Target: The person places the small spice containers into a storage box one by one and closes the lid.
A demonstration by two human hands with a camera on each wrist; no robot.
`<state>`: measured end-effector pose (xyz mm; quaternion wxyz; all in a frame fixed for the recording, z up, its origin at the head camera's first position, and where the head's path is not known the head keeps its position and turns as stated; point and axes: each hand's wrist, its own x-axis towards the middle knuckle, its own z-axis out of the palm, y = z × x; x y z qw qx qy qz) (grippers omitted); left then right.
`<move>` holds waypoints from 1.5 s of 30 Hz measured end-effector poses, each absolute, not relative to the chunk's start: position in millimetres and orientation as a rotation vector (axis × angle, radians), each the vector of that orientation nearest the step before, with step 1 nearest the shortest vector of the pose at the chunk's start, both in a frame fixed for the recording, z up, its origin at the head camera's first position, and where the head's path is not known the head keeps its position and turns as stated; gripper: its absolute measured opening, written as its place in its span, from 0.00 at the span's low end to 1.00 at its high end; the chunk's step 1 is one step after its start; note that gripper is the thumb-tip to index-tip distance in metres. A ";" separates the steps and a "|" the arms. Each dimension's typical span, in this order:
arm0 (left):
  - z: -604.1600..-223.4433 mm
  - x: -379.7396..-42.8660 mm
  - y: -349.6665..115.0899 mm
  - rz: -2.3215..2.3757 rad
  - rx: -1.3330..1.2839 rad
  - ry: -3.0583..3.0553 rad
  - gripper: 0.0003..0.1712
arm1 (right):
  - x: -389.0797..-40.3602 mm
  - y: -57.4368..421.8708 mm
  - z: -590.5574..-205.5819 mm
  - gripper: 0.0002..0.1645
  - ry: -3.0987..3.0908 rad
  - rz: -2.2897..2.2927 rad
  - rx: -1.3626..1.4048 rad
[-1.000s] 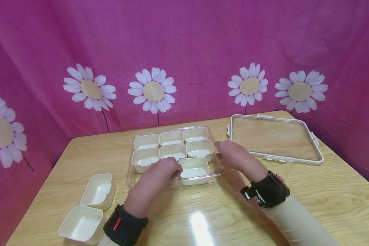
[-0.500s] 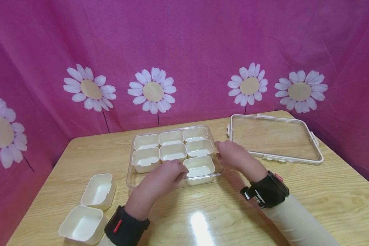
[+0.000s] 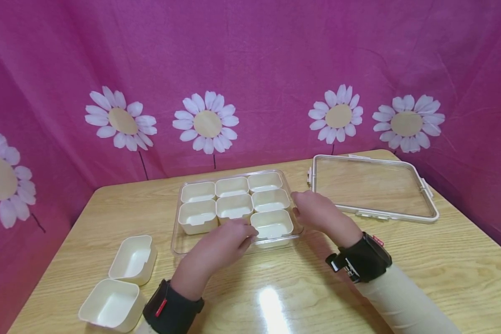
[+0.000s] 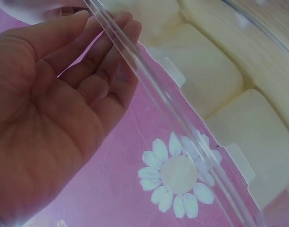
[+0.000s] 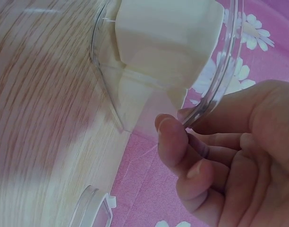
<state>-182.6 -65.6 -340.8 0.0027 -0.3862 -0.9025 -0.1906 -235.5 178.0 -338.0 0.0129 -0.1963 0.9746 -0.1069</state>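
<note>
A clear plastic box (image 3: 176,239) holds several cream food containers, two full rows at the back and one container (image 3: 271,225) at the front right. My left hand (image 3: 219,243) reaches over the box's front rim. Its thumb and fingertips pinch the left edge of that front container, partly hidden by the hand in the head view. In the left wrist view, the fingers (image 4: 99,82) pass behind the clear rim. My right hand (image 3: 317,211) grips the box's right rim; the right wrist view shows thumb and fingertips (image 5: 172,137) at its corner.
Two more cream containers, one behind (image 3: 134,260) the other (image 3: 112,304), stand on the table (image 3: 317,297) at the left. A clear lid (image 3: 401,216) with a white frame and side clips lies right of the box. A pink flowered curtain (image 3: 267,83) hangs behind.
My left hand and the front container have shifted right and slightly back inside the box, up against the row behind. The right hand stays at the box's right rim.
</note>
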 end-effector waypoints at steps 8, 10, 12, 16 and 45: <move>-339.7 -180.1 -62.4 -0.620 -1.181 -2.856 0.05 | -236.2 177.1 -338.3 0.04 3.042 -0.335 -0.606; -339.5 -179.6 -61.4 -0.608 -1.179 -2.858 0.05 | -236.4 177.1 -338.6 0.04 3.044 -0.334 -0.603; -339.8 -179.4 -60.7 -0.592 -1.180 -2.852 0.06 | -236.4 177.1 -338.9 0.04 3.047 -0.332 -0.599; -341.4 -179.5 -59.8 -0.577 -1.187 -2.850 0.06 | -236.3 176.7 -339.1 0.04 3.049 -0.327 -0.597; -341.4 -178.4 -54.9 -0.558 -1.134 -2.931 0.08 | -235.3 176.0 -337.8 0.04 3.041 -0.337 -0.597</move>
